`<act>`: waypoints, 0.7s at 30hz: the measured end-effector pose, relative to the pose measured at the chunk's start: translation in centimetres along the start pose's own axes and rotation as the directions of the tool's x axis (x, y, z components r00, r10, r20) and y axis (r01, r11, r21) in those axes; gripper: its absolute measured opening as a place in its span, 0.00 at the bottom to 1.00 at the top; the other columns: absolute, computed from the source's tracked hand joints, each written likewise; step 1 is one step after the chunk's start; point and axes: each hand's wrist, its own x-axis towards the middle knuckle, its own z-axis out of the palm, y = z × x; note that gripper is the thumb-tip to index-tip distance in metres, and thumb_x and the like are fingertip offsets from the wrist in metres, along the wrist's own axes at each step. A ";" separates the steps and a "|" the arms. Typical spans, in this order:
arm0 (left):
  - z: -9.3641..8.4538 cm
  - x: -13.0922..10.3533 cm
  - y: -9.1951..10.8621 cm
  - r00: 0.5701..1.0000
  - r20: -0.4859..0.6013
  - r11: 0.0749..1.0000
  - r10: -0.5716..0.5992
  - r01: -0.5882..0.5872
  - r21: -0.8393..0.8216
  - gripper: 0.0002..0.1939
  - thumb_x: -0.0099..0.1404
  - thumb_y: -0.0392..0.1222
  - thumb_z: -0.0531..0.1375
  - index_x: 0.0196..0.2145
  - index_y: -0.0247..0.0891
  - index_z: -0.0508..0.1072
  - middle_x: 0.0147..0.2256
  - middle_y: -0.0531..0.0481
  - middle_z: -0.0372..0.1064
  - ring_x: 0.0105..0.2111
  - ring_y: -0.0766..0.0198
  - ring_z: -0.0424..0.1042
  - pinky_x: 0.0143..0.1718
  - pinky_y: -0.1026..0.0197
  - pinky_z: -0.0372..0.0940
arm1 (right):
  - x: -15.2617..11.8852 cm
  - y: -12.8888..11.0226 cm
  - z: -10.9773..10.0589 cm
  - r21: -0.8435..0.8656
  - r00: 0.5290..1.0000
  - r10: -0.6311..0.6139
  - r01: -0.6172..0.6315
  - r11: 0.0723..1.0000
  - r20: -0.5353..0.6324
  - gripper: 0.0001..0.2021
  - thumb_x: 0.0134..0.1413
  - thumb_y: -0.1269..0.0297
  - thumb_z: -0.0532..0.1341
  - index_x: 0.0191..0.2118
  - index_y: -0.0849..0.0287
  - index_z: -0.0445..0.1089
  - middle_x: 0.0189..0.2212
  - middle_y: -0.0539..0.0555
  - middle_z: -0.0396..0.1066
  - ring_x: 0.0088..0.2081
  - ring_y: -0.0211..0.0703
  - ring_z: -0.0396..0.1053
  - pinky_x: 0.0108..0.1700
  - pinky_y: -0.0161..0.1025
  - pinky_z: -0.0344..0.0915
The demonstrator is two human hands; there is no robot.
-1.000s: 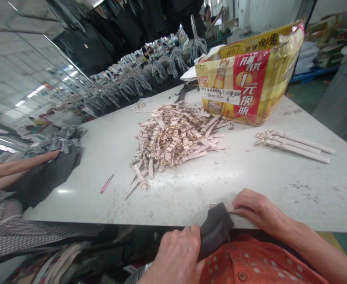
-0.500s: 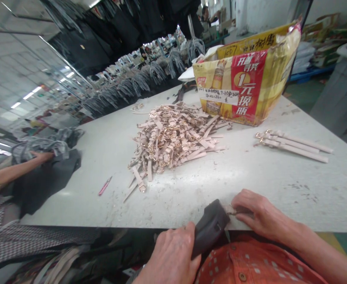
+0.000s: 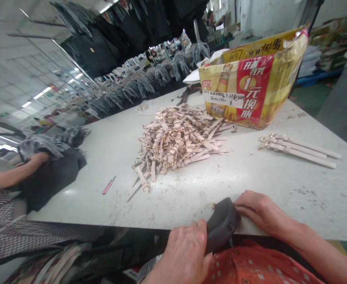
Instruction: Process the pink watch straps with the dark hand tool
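At the table's front edge my left hand (image 3: pixel 185 250) is wrapped round a black handheld tool (image 3: pixel 222 227) with a rounded head. My right hand (image 3: pixel 260 209) is closed against the far side of that head, its fingertips partly hidden; what they pinch cannot be made out. A small gold-coloured bit (image 3: pixel 213 205) peeks out at the left of the tool's head. Beyond the hands lies a heap of beige straps with gold buckles (image 3: pixel 176 138). To the right, several similar straps (image 3: pixel 302 150) lie side by side, apart from the heap.
A yellow and red cardboard box (image 3: pixel 253 86) stands behind the heap. Pink-handled thread snips (image 3: pixel 109 185) lie at the left on the white table (image 3: pixel 96 157). A co-worker's hand (image 3: pixel 39 158) rests on dark fabric pieces (image 3: pixel 53 175) at the far left. A grey bin (image 3: pixel 343 90) stands right.
The tool's head has come up against my right fingers, covering the small metal piece that showed between them. The gold-coloured bit now shows at its left. The view has shifted slightly.
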 end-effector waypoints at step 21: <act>-3.1 -0.1 -1.7 0.968 0.190 0.967 -0.162 0.194 -0.163 0.19 0.64 0.48 0.52 0.46 0.35 0.72 0.43 0.37 0.71 0.45 0.45 0.70 0.46 0.48 0.63 | -0.4 -0.4 1.0 -0.057 0.973 -0.203 0.198 0.979 -0.110 0.07 0.60 0.60 0.59 0.34 0.52 0.73 0.33 0.52 0.74 0.35 0.43 0.71 0.41 0.37 0.68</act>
